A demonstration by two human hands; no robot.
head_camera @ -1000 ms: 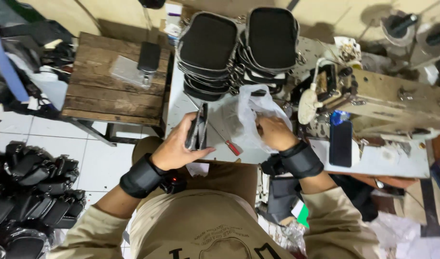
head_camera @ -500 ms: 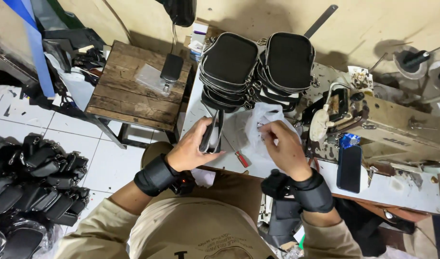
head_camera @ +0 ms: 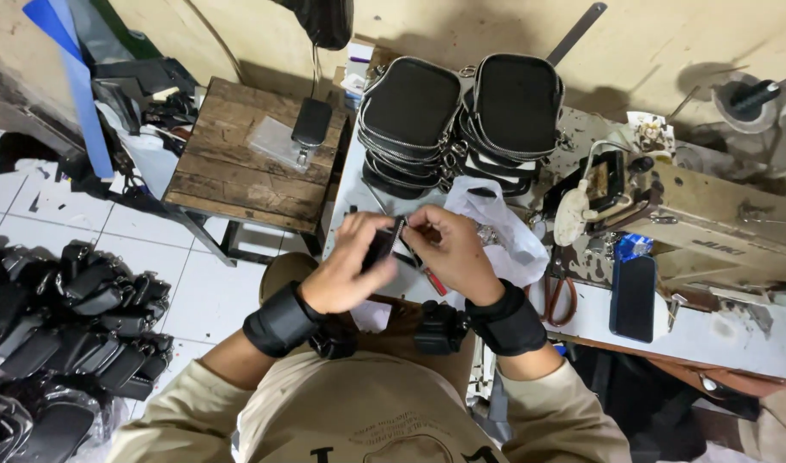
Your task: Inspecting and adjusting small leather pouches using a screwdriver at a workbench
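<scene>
My left hand (head_camera: pixel 346 266) grips a small black pouch (head_camera: pixel 383 244) edge-on over the near side of the white work table (head_camera: pixel 350 201). My right hand (head_camera: pixel 449 250) has come in against the pouch's top edge, its fingertips pinching something small there, probably the zipper pull; the piece itself is too small to make out. Both wrists wear black bands. A crumpled white plastic bag (head_camera: pixel 504 231) lies just right of my right hand. Two stacks of black zippered pouches (head_camera: pixel 457 120) stand at the table's far side.
A sewing machine (head_camera: pixel 710 231) fills the right of the table, with a dark phone (head_camera: pixel 635 298) and orange-handled scissors (head_camera: pixel 560 300) in front. A wooden side table (head_camera: pixel 239 171) stands left. Piles of black bags (head_camera: pixel 59 334) cover the tiled floor at left.
My right hand left the plastic bag and moved left to meet the pouch. My left hand brought the pouch toward the middle; the view shifted slightly.
</scene>
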